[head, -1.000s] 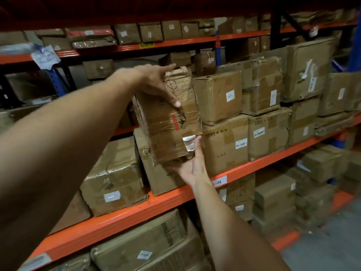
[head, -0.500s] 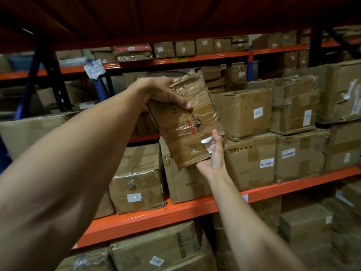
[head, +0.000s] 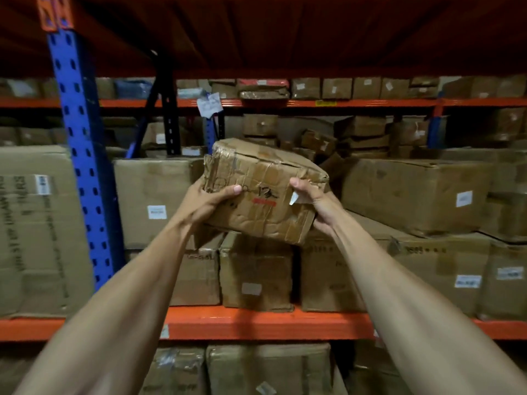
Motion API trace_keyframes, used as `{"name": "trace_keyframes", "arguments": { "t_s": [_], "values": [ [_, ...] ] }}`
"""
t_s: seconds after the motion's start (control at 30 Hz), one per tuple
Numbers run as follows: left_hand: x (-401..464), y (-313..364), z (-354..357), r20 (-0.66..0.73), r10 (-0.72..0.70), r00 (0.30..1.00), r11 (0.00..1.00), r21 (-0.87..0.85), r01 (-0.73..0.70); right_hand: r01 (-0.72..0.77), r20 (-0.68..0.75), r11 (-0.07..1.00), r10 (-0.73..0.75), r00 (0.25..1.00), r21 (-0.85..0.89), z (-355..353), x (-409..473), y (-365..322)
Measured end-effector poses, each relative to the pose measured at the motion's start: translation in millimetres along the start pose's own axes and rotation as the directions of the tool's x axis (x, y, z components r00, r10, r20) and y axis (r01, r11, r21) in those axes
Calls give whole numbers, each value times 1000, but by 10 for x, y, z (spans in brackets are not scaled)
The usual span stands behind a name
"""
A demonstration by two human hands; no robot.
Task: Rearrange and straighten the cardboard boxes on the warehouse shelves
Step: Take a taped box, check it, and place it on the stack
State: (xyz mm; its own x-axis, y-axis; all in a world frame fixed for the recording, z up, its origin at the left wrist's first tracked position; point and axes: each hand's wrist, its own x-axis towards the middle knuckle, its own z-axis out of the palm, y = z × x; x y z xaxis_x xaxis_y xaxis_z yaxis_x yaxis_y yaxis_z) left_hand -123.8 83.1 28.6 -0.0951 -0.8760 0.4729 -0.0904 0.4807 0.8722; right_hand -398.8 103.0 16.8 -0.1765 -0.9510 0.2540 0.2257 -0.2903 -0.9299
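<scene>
While both hands grip it from opposite ends, a battered, tape-wrapped cardboard box (head: 262,192) is held in the air in front of the middle shelf (head: 256,323), tilted so its right end sits lower than its left. Black handwriting and a red mark show on its near face, and a torn white label hangs at its right edge. The left hand (head: 212,199) is closed around the box's left end, thumb laid flat across the near face and fingers hidden behind or under it. The right hand (head: 313,203) clasps the right end, thumb curled over the crumpled corner, palm cupping the side from below. Both bare forearms reach up from the lower corners of the view.

Directly beneath the held box, three upright cartons (head: 256,275) stand side by side along the shelf's orange front edge; whether the box touches them cannot be told. A larger carton (head: 155,201) sits just to the left behind it, next to a blue perforated upright (head: 82,155). To the right, a long carton (head: 413,192) lies on top of others. More boxes line the orange upper shelf (head: 342,103) in the background.
</scene>
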Motion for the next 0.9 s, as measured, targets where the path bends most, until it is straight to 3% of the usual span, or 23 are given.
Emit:
{"name": "trace_keyframes", "arguments": {
  "t_s": [0.13, 0.3, 0.4, 0.47, 0.53, 0.6, 0.67, 0.7, 0.8, 0.9],
  "values": [
    [-58, -474, -117, -115, -71, 991, 991, -123, 57, -23, 29, 998, 25, 999, -65, 183, 144, 258],
    [-139, -1054, -138, -131, -179, 975, 977, -140, 161, -73, 40, 972, 83, 996, -223, 225, 335, 673],
    [-45, -1234, -169, -97, -164, 982, 985, 43, 169, -107, 14, 966, 113, 994, -235, 171, 461, 975],
    [82, -1263, -187, -115, -46, 992, 960, 270, 76, -93, 0, 964, 96, 995, -249, 233, 568, 1095],
    [231, -1224, -188, -143, 162, 976, 839, 540, -60, -84, 4, 963, 88, 996, -254, 334, 679, 1145],
    [409, -1148, -197, 15, 325, 946, 540, 818, -199, -70, 13, 962, 76, 997, -264, 382, 775, 1176],
    [579, -1092, -235, 234, 314, 920, 231, 921, -313, -54, 19, 958, 62, 998, -282, 347, 854, 1206],
    [655, -1077, -254, 282, 264, 922, 193, 922, -337, -48, 21, 955, 57, 998, -292, 311, 895, 1220],
    [780, -1064, -242, 273, 197, 942, 299, 898, -323, -36, 44, 948, 52, 998, -316, 257, 1036, 1256],
    [854, -1096, -202, 259, 178, 949, 314, 899, -304, -28, 62, 946, 51, 997, -322, 245, 1170, 1291]
  ]
}}
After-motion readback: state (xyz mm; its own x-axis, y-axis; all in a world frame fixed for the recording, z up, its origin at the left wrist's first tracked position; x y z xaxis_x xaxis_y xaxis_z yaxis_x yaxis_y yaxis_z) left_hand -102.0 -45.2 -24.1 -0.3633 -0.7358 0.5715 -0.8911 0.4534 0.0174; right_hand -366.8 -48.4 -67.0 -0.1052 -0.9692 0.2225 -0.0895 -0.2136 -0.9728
